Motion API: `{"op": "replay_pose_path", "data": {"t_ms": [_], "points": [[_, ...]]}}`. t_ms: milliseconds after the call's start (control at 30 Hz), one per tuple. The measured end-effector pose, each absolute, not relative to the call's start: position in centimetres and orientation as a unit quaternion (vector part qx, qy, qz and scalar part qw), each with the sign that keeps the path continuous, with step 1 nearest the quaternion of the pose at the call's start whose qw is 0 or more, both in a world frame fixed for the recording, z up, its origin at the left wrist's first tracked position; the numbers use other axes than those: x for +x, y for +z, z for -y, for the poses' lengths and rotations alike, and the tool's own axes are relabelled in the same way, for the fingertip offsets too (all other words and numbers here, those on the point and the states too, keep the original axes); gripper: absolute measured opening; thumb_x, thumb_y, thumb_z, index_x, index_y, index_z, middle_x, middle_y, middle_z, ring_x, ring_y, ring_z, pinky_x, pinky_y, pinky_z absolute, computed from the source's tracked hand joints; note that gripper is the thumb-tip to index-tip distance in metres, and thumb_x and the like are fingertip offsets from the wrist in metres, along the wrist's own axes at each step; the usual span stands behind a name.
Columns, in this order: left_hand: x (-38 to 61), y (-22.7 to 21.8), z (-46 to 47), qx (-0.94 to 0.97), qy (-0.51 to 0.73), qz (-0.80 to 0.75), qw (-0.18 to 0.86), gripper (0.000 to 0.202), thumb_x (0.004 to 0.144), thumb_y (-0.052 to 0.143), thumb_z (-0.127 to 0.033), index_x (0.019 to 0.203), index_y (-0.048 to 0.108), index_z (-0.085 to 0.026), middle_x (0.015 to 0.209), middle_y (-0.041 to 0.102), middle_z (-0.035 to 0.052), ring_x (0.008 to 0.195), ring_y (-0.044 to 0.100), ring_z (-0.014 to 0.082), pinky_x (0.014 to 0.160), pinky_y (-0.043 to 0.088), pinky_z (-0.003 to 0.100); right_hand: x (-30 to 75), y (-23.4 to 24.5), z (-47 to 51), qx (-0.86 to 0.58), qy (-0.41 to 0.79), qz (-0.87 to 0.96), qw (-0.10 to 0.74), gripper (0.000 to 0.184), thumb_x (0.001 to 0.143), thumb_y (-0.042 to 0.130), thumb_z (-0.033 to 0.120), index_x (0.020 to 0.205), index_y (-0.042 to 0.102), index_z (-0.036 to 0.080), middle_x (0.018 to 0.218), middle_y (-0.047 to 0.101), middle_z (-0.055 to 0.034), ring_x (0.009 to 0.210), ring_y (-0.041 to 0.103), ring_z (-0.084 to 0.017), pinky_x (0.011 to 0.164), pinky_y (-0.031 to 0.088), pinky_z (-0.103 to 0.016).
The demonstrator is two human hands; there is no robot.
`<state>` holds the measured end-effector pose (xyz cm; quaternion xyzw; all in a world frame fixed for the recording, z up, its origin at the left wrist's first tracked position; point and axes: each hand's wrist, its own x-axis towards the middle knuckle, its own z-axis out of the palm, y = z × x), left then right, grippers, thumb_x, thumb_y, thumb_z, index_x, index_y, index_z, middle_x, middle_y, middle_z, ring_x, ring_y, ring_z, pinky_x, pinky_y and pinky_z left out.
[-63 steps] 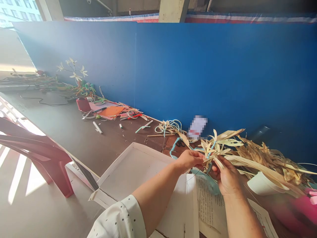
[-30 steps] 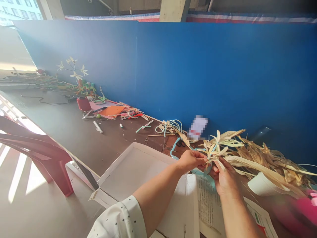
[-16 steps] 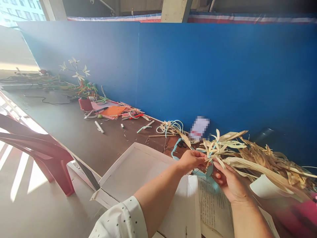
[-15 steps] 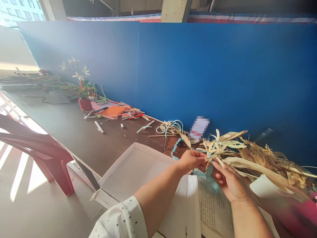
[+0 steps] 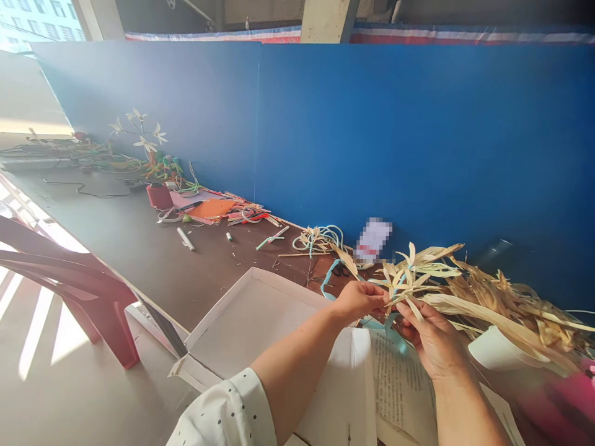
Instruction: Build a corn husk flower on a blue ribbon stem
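A spray of cream corn-husk flowers (image 5: 409,272) on a light-blue wrapped stem is held up between my hands. My left hand (image 5: 360,303) is closed, thumb and fingertips pinching the base of the spray. From the right, my right hand (image 5: 432,337) closes its fingers on the lower part of the same spray, a pale petal lying over the fingertips. Light-blue ribbon (image 5: 395,334) hangs beneath the fingers in a loop; its exact path between them is hidden. More ribbon and black-handled scissors (image 5: 341,269) lie just beyond my left hand.
Dry corn husks (image 5: 506,291) are heaped at right beside a white paper cup (image 5: 502,348). An open white box (image 5: 260,310) and a printed page (image 5: 402,384) lie below my arms. A blue partition (image 5: 418,136) backs the table; a red chair (image 5: 102,303) stands left.
My right fingers have shifted slightly around the base of the spray, and the hanging ribbon has turned and changed shape. My left hand keeps nearly the same place.
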<state>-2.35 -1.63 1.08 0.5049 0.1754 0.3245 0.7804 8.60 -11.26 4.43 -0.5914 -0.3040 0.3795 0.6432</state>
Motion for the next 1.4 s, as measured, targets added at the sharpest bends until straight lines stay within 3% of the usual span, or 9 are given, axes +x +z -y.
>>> {"op": "replay_pose_path", "data": {"t_ms": [300, 433, 733, 1000, 1400], "points": [[-2.57, 1.41, 1.85, 0.517, 0.328, -0.176, 0.77, 0.04, 0.057, 0.078, -0.041, 0.077, 0.065, -0.008, 0.063, 0.057, 0.0007, 0.056, 0.052, 0.0068, 0.065, 0.045, 0.025, 9.09, 4.48, 11.47, -0.551, 0.435, 0.34, 0.626, 0.037, 0.058, 0.081, 0.038, 0.087, 0.068, 0.02, 0.067, 0.049, 0.003, 0.052, 0.032, -0.006, 0.038, 0.024, -0.016], [-2.7, 1.48, 1.92, 0.528, 0.327, -0.183, 0.763, 0.04, 0.058, 0.077, -0.041, 0.078, 0.065, -0.008, 0.062, 0.057, 0.0003, 0.055, 0.051, 0.0062, 0.061, 0.043, 0.023, 9.13, 4.28, 11.36, -0.562, 0.417, 0.34, 0.627, 0.041, 0.055, 0.082, 0.036, 0.09, 0.069, 0.02, 0.068, 0.051, 0.0031, 0.05, 0.03, -0.005, 0.037, 0.021, -0.016], [-2.66, 1.52, 1.9, 0.519, 0.32, -0.183, 0.771, 0.041, 0.056, 0.079, -0.04, 0.079, 0.066, -0.008, 0.065, 0.059, 0.0012, 0.058, 0.053, 0.0074, 0.069, 0.047, 0.026, 8.69, 4.38, 11.24, -0.572, 0.399, 0.333, 0.635, 0.043, 0.052, 0.084, 0.036, 0.089, 0.069, 0.021, 0.068, 0.056, 0.0021, 0.049, 0.031, -0.006, 0.037, 0.022, -0.019], [-2.38, 1.05, 1.69, 0.511, 0.322, -0.178, 0.777, 0.038, 0.059, 0.078, -0.039, 0.078, 0.065, -0.008, 0.065, 0.06, 0.0014, 0.059, 0.055, 0.0081, 0.072, 0.049, 0.029, 8.87, 4.58, 11.36, -0.564, 0.405, 0.331, 0.639, 0.033, 0.06, 0.078, 0.044, 0.078, 0.067, 0.019, 0.061, 0.047, 0.0031, 0.049, 0.031, -0.007, 0.037, 0.022, -0.019], [-2.55, 1.07, 1.72, 0.522, 0.326, -0.178, 0.768, 0.038, 0.059, 0.078, -0.038, 0.079, 0.066, -0.008, 0.064, 0.06, 0.0015, 0.057, 0.053, 0.0075, 0.067, 0.047, 0.026, 8.57, 4.26, 11.23, -0.578, 0.386, 0.313, 0.647, 0.042, 0.049, 0.085, 0.037, 0.084, 0.071, 0.018, 0.065, 0.055, 0.0015, 0.05, 0.031, -0.004, 0.038, 0.021, -0.017]]}}
